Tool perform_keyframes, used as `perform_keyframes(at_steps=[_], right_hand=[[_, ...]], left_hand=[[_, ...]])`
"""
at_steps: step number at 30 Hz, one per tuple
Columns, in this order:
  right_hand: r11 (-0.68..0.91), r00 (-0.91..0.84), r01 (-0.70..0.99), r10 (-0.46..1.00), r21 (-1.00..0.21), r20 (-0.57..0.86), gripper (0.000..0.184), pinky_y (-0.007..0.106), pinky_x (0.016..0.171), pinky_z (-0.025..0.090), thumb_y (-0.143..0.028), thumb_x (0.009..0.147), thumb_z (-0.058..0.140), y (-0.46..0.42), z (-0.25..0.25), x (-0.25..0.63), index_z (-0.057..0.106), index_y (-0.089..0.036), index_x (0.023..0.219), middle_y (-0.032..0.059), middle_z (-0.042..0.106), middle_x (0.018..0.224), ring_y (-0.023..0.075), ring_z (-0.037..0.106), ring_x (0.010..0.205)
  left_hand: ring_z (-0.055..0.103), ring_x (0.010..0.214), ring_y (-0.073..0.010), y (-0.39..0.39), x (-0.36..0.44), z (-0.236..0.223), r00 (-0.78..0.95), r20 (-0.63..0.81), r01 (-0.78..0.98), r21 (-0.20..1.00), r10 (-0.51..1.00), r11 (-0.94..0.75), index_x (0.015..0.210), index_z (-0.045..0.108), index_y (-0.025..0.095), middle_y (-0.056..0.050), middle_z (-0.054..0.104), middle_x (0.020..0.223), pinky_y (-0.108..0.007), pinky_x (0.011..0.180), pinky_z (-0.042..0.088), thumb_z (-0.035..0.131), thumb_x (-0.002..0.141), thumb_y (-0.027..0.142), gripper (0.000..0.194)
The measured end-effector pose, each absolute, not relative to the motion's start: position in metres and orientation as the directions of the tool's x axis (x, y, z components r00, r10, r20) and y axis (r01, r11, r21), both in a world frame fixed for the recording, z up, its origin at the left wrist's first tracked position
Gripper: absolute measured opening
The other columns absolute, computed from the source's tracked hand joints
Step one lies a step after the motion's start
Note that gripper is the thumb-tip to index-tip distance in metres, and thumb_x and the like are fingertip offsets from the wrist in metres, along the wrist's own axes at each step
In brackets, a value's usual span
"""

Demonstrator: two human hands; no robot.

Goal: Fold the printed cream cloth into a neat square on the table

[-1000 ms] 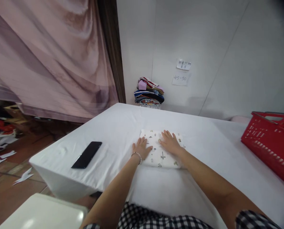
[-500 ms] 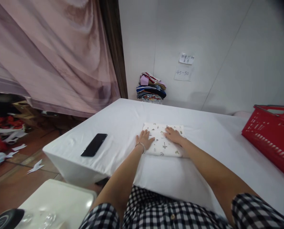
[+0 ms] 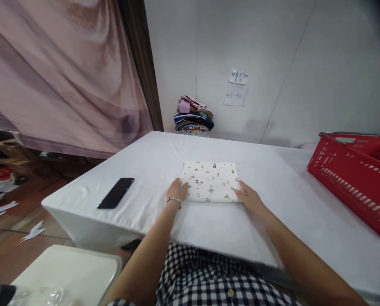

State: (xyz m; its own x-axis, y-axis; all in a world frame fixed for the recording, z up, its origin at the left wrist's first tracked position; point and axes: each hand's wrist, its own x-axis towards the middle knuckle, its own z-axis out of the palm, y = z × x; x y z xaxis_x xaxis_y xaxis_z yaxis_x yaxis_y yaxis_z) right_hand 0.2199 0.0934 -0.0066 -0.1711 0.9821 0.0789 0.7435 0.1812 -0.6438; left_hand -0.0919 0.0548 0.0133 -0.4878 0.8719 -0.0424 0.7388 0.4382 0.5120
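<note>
A folded white cloth with small printed figures (image 3: 210, 182) lies flat as a rectangle on the white-covered table in front of me. At its left edge is my left hand (image 3: 178, 191), a bracelet on the wrist, its thumb over the top and its fingers along the side. My right hand (image 3: 250, 197) grips the right edge near the front corner, thumb on the upper face. The fingertips under and beside the cloth are partly hidden. Both hands are closed on the cloth.
A black phone (image 3: 115, 193) lies left on the white tablecloth (image 3: 151, 170). At right stands a red plastic basket (image 3: 346, 182). Folded clothes (image 3: 194, 117) are stacked beyond the far edge, by the wall. A white stool (image 3: 71, 272) stands at lower left, with paper scraps on the floor.
My hands have moved from lying flat on top of the cloth to its left and right edges, where they now grip it. The view has turned slightly right.
</note>
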Motion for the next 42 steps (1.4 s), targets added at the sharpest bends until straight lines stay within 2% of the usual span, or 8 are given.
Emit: perform_keyframes(at_steps=[4,7,10,14,19,23,37,42], right_hand=[[0.24,-0.2,0.803,0.971,-0.545,0.133,0.055,0.037,0.095,0.034,-0.042,0.083,0.039,0.092,-0.006,0.209,0.037,-0.018,0.133,0.0088,0.049,0.126,0.0242,0.042,0.117],[0.242,-0.201,0.815,0.97,-0.526,0.135,0.054,0.037,0.094,0.034,-0.044,0.084,0.037,0.083,-0.004,0.204,0.037,-0.019,0.133,0.0083,0.047,0.128,0.0243,0.042,0.117],[0.29,-0.252,0.781,0.957,-0.553,0.146,0.056,0.036,0.092,0.036,-0.048,0.083,0.039,0.069,-0.001,0.2,0.037,-0.023,0.133,0.0061,0.049,0.126,0.0242,0.043,0.114],[0.273,-0.262,0.672,0.957,-0.689,0.123,0.055,0.031,0.079,0.043,-0.049,0.079,0.045,0.062,0.001,0.197,0.039,-0.027,0.13,0.0037,0.057,0.113,0.0198,0.055,0.091],[0.153,-0.125,0.556,0.987,-0.817,0.1,0.034,0.027,0.061,0.042,-0.046,0.079,0.042,0.068,0.0,0.209,0.059,-0.02,0.092,0.0013,0.063,0.077,0.0148,0.054,0.061],[0.173,-0.199,0.569,0.977,-0.804,0.069,0.036,0.024,0.05,0.035,-0.051,0.078,0.043,0.06,0.004,0.214,0.054,-0.019,0.065,-0.0028,0.052,0.054,0.012,0.045,0.05],[0.281,-0.307,0.714,0.949,-0.641,0.075,0.03,0.022,0.05,0.027,-0.049,0.071,0.053,0.046,0.006,0.203,0.047,-0.021,0.061,-0.0043,0.051,0.056,0.0116,0.043,0.054],[0.302,-0.32,0.677,0.942,-0.671,0.101,0.026,0.022,0.05,0.027,-0.041,0.074,0.049,0.048,0.002,0.202,0.045,-0.02,0.059,-0.0052,0.045,0.054,0.0109,0.04,0.053]], left_hand=[[0.055,0.104,-0.0285,0.057,-0.092,0.025,-0.478,-0.196,0.719,0.473,0.856,0.509,0.117,0.049,0.014,-0.016,0.058,0.115,-0.037,0.084,0.043,0.042,0.075,0.056,0.06],[0.057,0.101,-0.0262,0.067,-0.103,0.035,-0.465,-0.122,0.732,0.504,0.877,0.459,0.12,0.046,0.017,-0.013,0.06,0.113,-0.034,0.082,0.043,0.047,0.073,0.054,0.059],[0.057,0.101,-0.0263,0.076,-0.121,0.038,-0.504,-0.018,0.732,0.522,0.864,0.438,0.123,0.043,0.02,-0.012,0.061,0.112,-0.034,0.079,0.044,0.05,0.07,0.057,0.064],[0.056,0.103,-0.0285,0.074,-0.138,0.022,-0.575,-0.042,0.679,0.532,0.817,0.506,0.115,0.052,0.019,-0.013,0.061,0.111,-0.037,0.08,0.043,0.047,0.071,0.061,0.06],[0.058,0.099,-0.0231,0.058,-0.138,0.007,-0.602,0.064,0.634,0.644,0.796,0.428,0.114,0.054,0.022,-0.009,0.062,0.108,-0.033,0.08,0.043,0.035,0.079,0.06,0.054],[0.057,0.099,-0.0231,0.052,-0.134,0.007,-0.58,0.058,0.639,0.651,0.813,0.409,0.119,0.049,0.022,-0.008,0.061,0.109,-0.032,0.082,0.043,0.043,0.075,0.059,0.058],[0.055,0.102,-0.0254,0.054,-0.133,0.003,-0.549,0.079,0.694,0.597,0.832,0.402,0.119,0.049,0.022,-0.01,0.061,0.11,-0.035,0.085,0.042,0.045,0.075,0.055,0.055],[0.058,0.094,-0.0232,0.053,-0.133,0.005,-0.57,0.067,0.664,0.625,0.819,0.411,0.117,0.05,0.024,-0.007,0.062,0.105,-0.033,0.081,0.044,0.048,0.074,0.054,0.053]])
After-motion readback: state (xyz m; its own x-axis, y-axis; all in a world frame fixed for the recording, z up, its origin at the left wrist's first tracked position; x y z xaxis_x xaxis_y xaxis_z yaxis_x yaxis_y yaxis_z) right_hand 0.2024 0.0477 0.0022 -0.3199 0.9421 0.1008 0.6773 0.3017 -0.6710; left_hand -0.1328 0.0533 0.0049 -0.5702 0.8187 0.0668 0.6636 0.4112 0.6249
